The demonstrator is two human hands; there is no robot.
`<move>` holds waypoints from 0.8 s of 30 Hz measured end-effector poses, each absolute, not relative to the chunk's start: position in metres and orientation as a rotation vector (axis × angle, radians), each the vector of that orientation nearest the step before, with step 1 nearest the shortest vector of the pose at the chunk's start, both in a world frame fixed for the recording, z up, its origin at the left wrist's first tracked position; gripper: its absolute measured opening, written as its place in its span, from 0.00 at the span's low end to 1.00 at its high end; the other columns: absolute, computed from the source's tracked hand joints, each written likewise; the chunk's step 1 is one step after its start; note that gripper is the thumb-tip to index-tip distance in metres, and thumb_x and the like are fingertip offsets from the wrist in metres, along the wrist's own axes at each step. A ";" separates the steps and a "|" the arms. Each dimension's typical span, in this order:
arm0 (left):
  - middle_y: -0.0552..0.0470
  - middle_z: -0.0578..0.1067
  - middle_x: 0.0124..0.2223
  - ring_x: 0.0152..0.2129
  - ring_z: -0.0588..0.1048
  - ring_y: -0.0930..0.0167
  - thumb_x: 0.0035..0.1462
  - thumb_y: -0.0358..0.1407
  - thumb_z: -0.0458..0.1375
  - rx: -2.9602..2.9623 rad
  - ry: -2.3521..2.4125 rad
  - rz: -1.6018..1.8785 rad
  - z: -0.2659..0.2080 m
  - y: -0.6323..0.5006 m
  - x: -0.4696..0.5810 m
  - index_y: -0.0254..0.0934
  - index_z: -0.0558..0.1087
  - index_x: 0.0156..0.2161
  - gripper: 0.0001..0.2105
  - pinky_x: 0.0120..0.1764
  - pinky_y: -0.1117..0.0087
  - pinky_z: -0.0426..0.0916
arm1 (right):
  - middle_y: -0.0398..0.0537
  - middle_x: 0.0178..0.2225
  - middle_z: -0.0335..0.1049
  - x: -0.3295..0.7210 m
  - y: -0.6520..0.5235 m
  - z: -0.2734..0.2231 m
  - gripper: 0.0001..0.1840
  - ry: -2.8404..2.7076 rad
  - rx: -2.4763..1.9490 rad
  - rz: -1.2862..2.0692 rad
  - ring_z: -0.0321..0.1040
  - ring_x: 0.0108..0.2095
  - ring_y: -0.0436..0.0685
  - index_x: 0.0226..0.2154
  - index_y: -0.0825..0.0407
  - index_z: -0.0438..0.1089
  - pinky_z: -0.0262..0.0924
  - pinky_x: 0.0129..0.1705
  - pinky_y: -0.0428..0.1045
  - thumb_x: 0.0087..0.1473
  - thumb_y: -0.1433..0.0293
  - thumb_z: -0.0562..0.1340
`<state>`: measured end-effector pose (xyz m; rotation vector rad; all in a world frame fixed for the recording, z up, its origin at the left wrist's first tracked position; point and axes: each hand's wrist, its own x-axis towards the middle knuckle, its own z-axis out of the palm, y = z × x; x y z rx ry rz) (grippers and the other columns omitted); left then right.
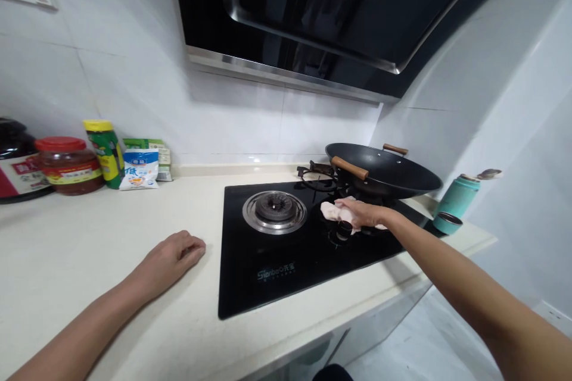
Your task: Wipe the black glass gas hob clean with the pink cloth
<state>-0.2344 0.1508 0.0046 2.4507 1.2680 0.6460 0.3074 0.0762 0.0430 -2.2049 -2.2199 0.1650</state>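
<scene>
A glossy black glass hob (286, 262) is sitting flush in a smooth, pale cream stone counter (89, 250), with a round steel-ringed burner (274, 211) at its left half and a wide, dark, matte wok (384, 169) with two brown wooden handles resting over the right-hand burner. The right hand (360, 212) is reaching far across the hob on a nearly straight arm, palm down and fingers flattened, pressing on a soft, crumpled pinkish-white cloth (333, 211) that is lying on the black glass just in front of the wok, beside the small round black knobs (344, 229). The left hand (172, 256) is resting on the bare counter just left of the hob's near edge, fingers curled loosely under, holding nothing. Against the far white tiled wall at the left are standing a red-lidded glass jar (69, 164), a yellow-capped green canister (105, 152) and a blue-and-white packet (139, 169). A teal metal flask (456, 199) is standing at the counter's far right.
</scene>
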 end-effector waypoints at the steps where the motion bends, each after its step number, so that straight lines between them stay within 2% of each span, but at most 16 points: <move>1: 0.47 0.80 0.40 0.38 0.77 0.61 0.59 0.56 0.52 2.455 1.271 0.640 0.003 0.151 -0.234 0.42 0.80 0.38 0.22 0.43 0.65 0.71 | 0.48 0.58 0.68 0.305 0.083 0.042 0.41 -2.216 -2.212 0.137 0.67 0.54 0.61 0.61 0.44 0.67 0.59 0.54 0.48 0.40 0.69 0.69; 5: 0.48 0.79 0.41 0.39 0.77 0.62 0.60 0.55 0.51 2.474 1.273 0.626 0.001 0.152 -0.233 0.43 0.79 0.39 0.22 0.44 0.66 0.70 | 0.52 0.56 0.70 0.291 0.122 0.038 0.29 -2.202 -2.273 0.073 0.68 0.52 0.65 0.56 0.44 0.73 0.57 0.55 0.52 0.51 0.60 0.65; 12: 0.49 0.79 0.38 0.38 0.77 0.62 0.60 0.52 0.50 2.459 1.290 0.615 0.011 0.143 -0.227 0.42 0.79 0.37 0.20 0.43 0.66 0.69 | 0.59 0.57 0.68 0.247 0.193 0.033 0.30 -2.199 -2.380 -0.032 0.67 0.56 0.69 0.60 0.48 0.69 0.56 0.57 0.56 0.58 0.54 0.60; 17: 0.48 0.79 0.39 0.38 0.77 0.62 0.61 0.52 0.50 2.468 1.285 0.625 0.009 0.144 -0.229 0.41 0.79 0.37 0.20 0.44 0.65 0.69 | 0.65 0.56 0.68 0.229 0.187 0.041 0.32 -2.239 -2.432 -0.051 0.70 0.51 0.70 0.59 0.53 0.70 0.60 0.51 0.55 0.60 0.52 0.58; 21: 0.48 0.79 0.39 0.38 0.77 0.62 0.60 0.50 0.51 2.475 1.262 0.634 0.008 0.142 -0.228 0.41 0.80 0.38 0.19 0.43 0.65 0.70 | 0.63 0.52 0.70 0.211 0.141 0.043 0.31 -2.344 -2.338 -0.079 0.71 0.48 0.68 0.54 0.54 0.74 0.60 0.48 0.53 0.60 0.50 0.58; 24: 0.48 0.79 0.39 0.37 0.77 0.62 0.59 0.49 0.51 2.470 1.251 0.651 0.011 0.138 -0.227 0.41 0.80 0.37 0.19 0.42 0.65 0.70 | 0.59 0.53 0.69 0.192 0.097 0.036 0.31 -2.389 -2.228 -0.143 0.68 0.51 0.68 0.56 0.50 0.71 0.57 0.52 0.54 0.61 0.48 0.57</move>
